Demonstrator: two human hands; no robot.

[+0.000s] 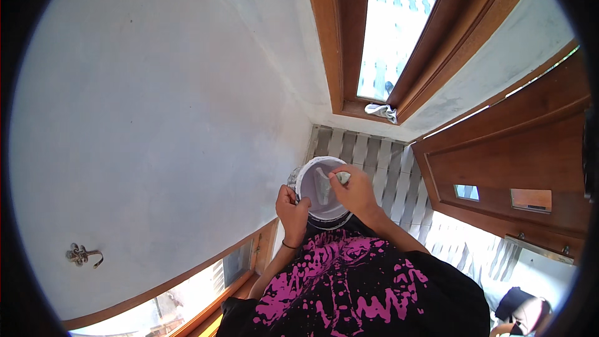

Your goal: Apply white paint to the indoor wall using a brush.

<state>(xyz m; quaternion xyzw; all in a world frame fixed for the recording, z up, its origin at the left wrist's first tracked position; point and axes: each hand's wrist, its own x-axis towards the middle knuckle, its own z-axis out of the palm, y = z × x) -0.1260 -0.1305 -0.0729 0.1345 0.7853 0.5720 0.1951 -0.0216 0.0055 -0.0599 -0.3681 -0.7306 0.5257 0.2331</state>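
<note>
A round bucket (305, 178) with a white-crusted rim is held in front of my body, its open top facing me. The inside is coated pale white. My left hand (292, 211) grips its near left rim, with the thumb over the edge and a dark band around the wrist. Reaching over the right side of the opening, my right hand (352, 188) has its fingers pinched together at the mouth. A whitish strip shows inside beside those fingertips, but I cannot make out what they hold.
A pale wall (156, 106) rises close on the left, with loose wires (83, 256) poking from it. Ahead is a wood-framed window (337, 43) with a white cloth (382, 112) on its sill. A brown wooden door (499, 156) stands right, above the striped tile floor (392, 181).
</note>
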